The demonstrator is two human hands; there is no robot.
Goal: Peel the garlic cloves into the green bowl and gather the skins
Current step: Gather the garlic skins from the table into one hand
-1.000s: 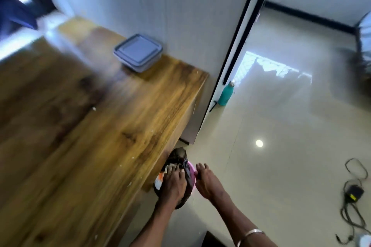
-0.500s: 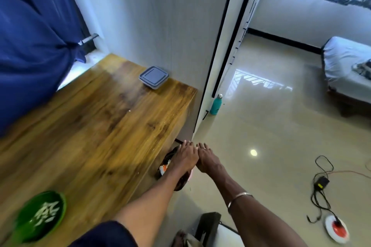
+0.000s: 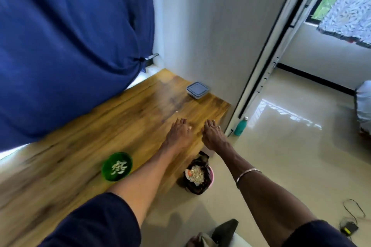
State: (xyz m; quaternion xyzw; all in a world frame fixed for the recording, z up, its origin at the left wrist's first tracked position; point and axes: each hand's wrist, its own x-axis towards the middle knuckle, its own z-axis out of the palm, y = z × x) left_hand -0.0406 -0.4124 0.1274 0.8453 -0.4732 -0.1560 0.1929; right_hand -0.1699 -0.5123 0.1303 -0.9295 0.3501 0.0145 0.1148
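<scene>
Reaching forward over the wooden table (image 3: pixel 80 158), both hands sit palm-down near the middle of the frame with fingers stretched out and holding nothing. The left hand (image 3: pixel 179 133) lies flat on the tabletop, and the right hand (image 3: pixel 213 134) is just beside it near the table's right edge, a ring on one finger and a metal bangle (image 3: pixel 247 174) on the forearm. A tiny pale scrap shows between the two hands; what it is cannot be told. The green bowl (image 3: pixel 117 166), holding peeled garlic cloves (image 3: pixel 118 167), stands on the table at lower centre-left, well apart from the hands. Below the table edge, on the floor, a pink bin lined with a black bag (image 3: pixel 197 175) holds pale skins. A lidded grey container (image 3: pixel 197 89) sits at the table's far corner. A blue curtain (image 3: pixel 66 46) fills the upper left, and a teal bottle (image 3: pixel 240 126) stands on the floor by the door frame.
</scene>
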